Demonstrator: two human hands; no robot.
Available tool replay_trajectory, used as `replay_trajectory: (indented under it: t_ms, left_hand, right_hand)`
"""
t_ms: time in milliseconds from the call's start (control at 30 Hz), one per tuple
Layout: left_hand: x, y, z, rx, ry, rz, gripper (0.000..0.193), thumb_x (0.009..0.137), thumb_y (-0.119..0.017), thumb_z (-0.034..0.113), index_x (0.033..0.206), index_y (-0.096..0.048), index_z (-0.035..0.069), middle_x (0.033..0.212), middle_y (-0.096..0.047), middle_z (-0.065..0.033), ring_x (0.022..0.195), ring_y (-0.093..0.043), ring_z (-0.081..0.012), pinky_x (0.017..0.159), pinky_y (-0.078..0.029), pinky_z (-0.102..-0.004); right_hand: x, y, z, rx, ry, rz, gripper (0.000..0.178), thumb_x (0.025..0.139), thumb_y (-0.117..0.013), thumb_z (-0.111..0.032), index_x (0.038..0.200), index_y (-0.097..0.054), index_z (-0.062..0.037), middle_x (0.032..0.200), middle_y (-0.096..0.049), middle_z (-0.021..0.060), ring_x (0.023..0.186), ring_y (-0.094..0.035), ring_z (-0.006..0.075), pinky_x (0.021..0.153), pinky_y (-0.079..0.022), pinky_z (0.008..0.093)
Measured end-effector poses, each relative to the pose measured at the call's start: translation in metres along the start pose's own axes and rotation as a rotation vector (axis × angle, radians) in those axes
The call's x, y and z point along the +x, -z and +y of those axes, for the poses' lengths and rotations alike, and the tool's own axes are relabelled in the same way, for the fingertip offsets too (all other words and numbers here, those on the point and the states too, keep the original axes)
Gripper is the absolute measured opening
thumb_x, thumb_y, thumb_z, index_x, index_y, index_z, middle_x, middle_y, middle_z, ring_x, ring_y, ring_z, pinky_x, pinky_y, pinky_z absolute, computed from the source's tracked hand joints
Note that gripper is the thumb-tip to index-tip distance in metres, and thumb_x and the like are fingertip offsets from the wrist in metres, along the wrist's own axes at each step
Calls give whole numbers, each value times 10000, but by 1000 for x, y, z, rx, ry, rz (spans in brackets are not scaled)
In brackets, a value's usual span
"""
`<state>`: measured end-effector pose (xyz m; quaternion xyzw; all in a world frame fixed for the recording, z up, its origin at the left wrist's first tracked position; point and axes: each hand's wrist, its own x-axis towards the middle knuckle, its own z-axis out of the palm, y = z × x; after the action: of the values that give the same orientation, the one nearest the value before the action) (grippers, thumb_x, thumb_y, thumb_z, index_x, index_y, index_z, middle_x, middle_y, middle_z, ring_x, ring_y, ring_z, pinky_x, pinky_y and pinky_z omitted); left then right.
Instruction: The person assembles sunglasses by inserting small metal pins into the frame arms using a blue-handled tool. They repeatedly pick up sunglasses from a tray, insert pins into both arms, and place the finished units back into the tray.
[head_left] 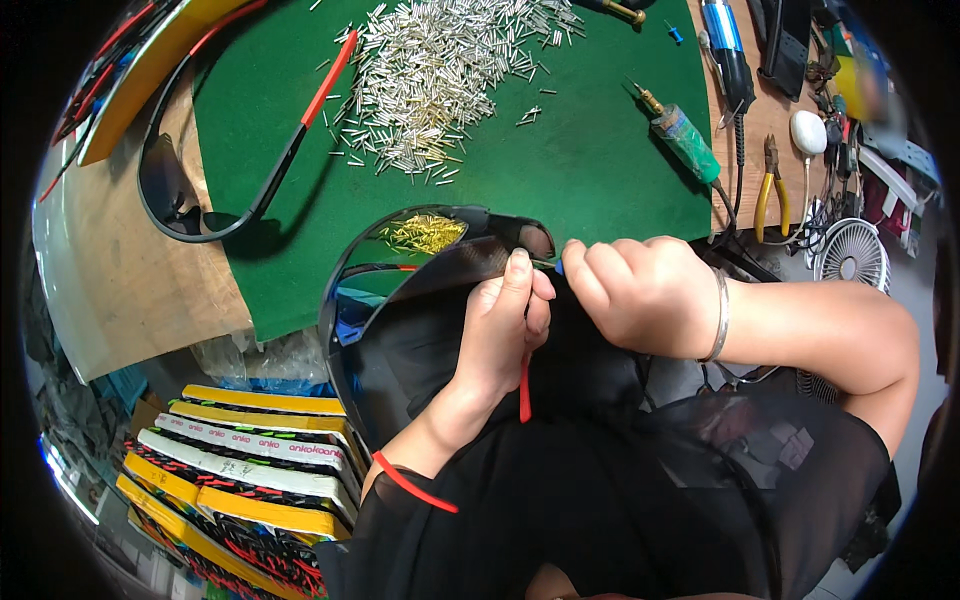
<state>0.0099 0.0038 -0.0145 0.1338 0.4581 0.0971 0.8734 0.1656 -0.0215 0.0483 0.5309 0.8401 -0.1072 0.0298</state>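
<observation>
A pair of dark sunglasses (440,275) with red temple tips is in front of me, over the near edge of the green mat. My left hand (500,320) pinches it near the hinge, thumb on top. One red tip hangs below that hand; the other crosses my left forearm. Against the same corner, my right hand (640,290) is closed around a thin tool with a blue part (559,267); the fingers hide most of it. Both hands nearly meet there. Beyond the frame lies a small heap of gold-coloured pins (425,234).
Silver pins (425,80) are heaped on the green mat (590,150). Another pair of sunglasses (270,185) lies left. On the right are a green electric screwdriver (688,145), a blue one (724,45), yellow pliers (771,190) and a fan (853,255). Filled boxes (250,450) stand lower left.
</observation>
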Motion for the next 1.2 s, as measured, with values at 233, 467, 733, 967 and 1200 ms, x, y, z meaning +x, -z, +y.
replay_trajectory:
  t_ms: [233, 467, 733, 967, 1200]
  left_hand:
    - [1, 4, 3, -59, 11, -44, 390, 942, -366, 382, 750, -498, 70, 490, -384, 26, 389, -302, -62, 373, -244, -194]
    - [-2, 4, 3, 9, 33, -33, 391, 933, -384, 387, 735, -500, 70, 487, -392, 23, 394, -312, -56, 376, -244, -191]
    - [-2, 2, 3, 6, 7, -7, 402, 922, -401, 397, 728, -498, 59, 481, -394, 17, 386, -311, -59, 372, -238, -194]
    - [1, 6, 1, -8, 23, -35, 400, 923, -398, 401, 732, -499, 63, 487, -396, 21, 400, -313, -53, 382, -241, -188]
    - [0, 5, 2, -12, 15, -31, 395, 926, -396, 394, 736, -499, 64, 490, -400, 19, 396, -311, -53, 380, -243, -190]
  right_hand:
    - [11, 2, 15, 228, -15, -140, 111, 759, -513, -159, 709, -495, -61, 627, -477, 63, 476, -545, 191, 406, -442, 287]
    - [10, 6, 8, 500, -390, -57, 274, 799, -557, -268, 667, -478, -42, 699, -565, 157, 574, -606, 255, 426, -466, 338]
    - [14, 17, 9, 318, -245, -147, 230, 775, -591, -223, 730, -502, -16, 706, -571, 157, 521, -585, 278, 463, -488, 339]
    - [16, 18, 4, 257, -241, -133, 231, 794, -586, -210, 767, -455, -21, 719, -569, 187, 494, -569, 314, 466, -479, 401]
    - [9, 12, 1, 240, -237, -137, 240, 811, -564, -254, 719, -498, -43, 630, -576, 141, 521, -596, 250, 405, -461, 324]
